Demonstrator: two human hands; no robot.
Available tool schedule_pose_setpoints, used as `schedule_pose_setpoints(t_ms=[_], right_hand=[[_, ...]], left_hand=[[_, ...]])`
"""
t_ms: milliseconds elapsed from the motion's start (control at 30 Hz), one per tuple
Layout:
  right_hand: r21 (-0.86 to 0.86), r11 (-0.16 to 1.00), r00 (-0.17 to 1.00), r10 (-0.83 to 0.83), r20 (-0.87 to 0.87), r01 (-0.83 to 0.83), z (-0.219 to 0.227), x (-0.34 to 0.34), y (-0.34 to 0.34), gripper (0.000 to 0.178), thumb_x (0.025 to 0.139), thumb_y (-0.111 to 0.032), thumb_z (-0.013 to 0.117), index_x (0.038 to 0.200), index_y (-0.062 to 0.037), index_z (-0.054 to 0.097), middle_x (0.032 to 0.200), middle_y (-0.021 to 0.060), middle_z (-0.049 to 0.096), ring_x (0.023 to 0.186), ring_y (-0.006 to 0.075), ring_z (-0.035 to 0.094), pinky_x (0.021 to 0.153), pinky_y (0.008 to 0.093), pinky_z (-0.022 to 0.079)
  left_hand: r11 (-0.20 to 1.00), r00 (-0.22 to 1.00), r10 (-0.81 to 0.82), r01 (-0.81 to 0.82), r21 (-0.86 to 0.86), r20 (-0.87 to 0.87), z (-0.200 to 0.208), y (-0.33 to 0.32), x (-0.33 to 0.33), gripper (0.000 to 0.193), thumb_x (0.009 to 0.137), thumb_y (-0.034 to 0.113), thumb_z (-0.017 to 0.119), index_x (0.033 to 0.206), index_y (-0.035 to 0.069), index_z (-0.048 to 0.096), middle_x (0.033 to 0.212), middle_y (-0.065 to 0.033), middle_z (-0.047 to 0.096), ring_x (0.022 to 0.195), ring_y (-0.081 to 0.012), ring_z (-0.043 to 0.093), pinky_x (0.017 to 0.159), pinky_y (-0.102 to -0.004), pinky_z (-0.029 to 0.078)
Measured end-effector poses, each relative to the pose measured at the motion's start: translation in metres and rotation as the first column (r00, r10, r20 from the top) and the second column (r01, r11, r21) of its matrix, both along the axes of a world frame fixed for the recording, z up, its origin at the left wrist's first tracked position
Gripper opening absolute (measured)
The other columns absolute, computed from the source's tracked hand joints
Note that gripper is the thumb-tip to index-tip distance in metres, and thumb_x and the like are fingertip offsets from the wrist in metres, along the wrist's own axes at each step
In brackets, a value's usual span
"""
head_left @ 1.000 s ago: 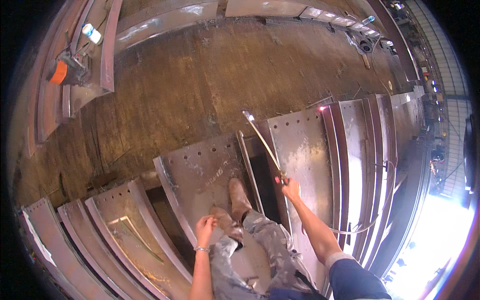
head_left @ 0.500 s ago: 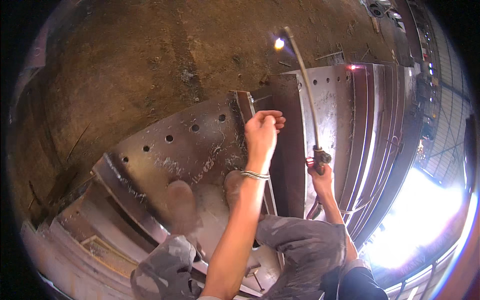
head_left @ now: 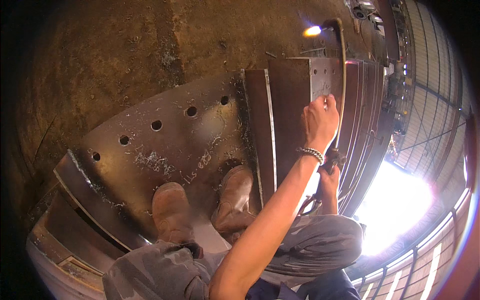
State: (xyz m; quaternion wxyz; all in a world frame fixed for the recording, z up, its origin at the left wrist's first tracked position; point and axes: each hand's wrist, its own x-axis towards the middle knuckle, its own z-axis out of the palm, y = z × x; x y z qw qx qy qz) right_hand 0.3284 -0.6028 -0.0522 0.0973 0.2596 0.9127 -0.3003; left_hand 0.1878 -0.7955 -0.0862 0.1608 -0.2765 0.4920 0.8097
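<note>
My right hand (head_left: pixel 330 182) is wrapped around the handle of a cutting torch (head_left: pixel 343 90), partly hidden behind my left forearm. From there the long tube rises to a bent head, where a yellow-white flame (head_left: pixel 312 31) burns toward the left. My left hand (head_left: pixel 321 120), with a braided bracelet at the wrist, is beside the tube, its fingers curled closed. Whatever may be in those fingers is hidden. Below lies a brown steel plate (head_left: pixel 145 155) with a row of round holes and chalk marks, and my boots (head_left: pixel 170 210) stand on it.
More steel plates (head_left: pixel 292 105) with upright edges line up to the right, and others (head_left: pixel 80 225) lie at lower left. A brown, debris-strewn floor (head_left: pixel 105 60) stretches beyond. Very bright light (head_left: pixel 395 205) glares at the right, below metal roofing (head_left: pixel 440 75).
My left hand has moved right, over to the torch tube. The torch head has swung right and slightly up, its flame now longer. The view has shifted, showing both boots more clearly.
</note>
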Motion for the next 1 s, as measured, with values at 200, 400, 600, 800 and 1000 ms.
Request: schedule_pose_setpoints(t_ms=[200,400,600,800,1000], right_hand=[[-0.039,0.999,0.999,-0.01,-0.03,0.009,-0.015,0.036,0.0,0.03,0.079,-0.018,0.081,0.102,-0.0029,0.068,0.097,0.0059,0.07,0.091,0.0171,0.062,0.086,0.034,0.047],[0.156,0.983,0.992,-0.107,0.061,0.096,-0.019,0.072,0.001,0.037,0.08,-0.019,0.079,0.109,-0.0001,0.066,0.104,0.0114,0.068,0.095,0.0193,0.062,0.085,0.0351,0.048],[0.084,0.994,0.997,-0.071,0.013,0.069,-0.012,0.103,0.003,0.032,0.08,-0.009,0.069,0.11,0.0024,0.064,0.101,0.0109,0.067,0.094,0.0193,0.063,0.084,0.0345,0.049],[0.259,0.966,0.998,0.001,-0.066,0.016,-0.001,0.112,-0.003,0.029,0.078,-0.004,0.066,0.106,0.0034,0.064,0.094,0.0087,0.067,0.085,0.0156,0.061,0.077,0.0319,0.049],[0.14,0.987,0.995,-0.067,-0.069,0.076,-0.005,0.099,-0.023,0.028,0.078,-0.004,0.065,0.105,0.0033,0.065,0.093,0.0072,0.066,0.084,0.015,0.06,0.077,0.0317,0.049]], left_hand=[[0.998,1.0,0.027,-0.028,-0.055,-0.009,-0.002,-0.002,0.003,0.046,0.101,0.035,0.041,0.089,0.003,0.072,0.092,-0.0206,0.072,0.095,-0.0445,0.067,0.085,-0.0518,0.05],[0.994,0.997,0.05,-0.045,-0.098,0.051,-0.012,0.012,0.024,0.046,0.104,0.03,0.039,0.09,0.0,0.071,0.088,-0.0261,0.07,0.089,-0.0466,0.066,0.081,-0.0557,0.05],[0.998,0.999,-0.013,0.015,-0.054,0.031,0.0,0.026,0.041,0.046,0.105,0.031,0.038,0.092,0.001,0.071,0.088,-0.0252,0.071,0.086,-0.0462,0.068,0.08,-0.0555,0.051],[0.997,0.997,-0.08,0.08,0.013,0.021,0.017,0.025,0.043,0.05,0.106,0.035,0.036,0.091,0.003,0.072,0.089,-0.0142,0.075,0.089,-0.038,0.071,0.084,-0.0483,0.053],[0.999,0.999,-0.045,0.045,-0.017,-0.019,0.014,0.021,0.035,0.049,0.106,0.034,0.036,0.088,0.004,0.071,0.089,-0.0129,0.076,0.087,-0.037,0.072,0.084,-0.0475,0.053]])
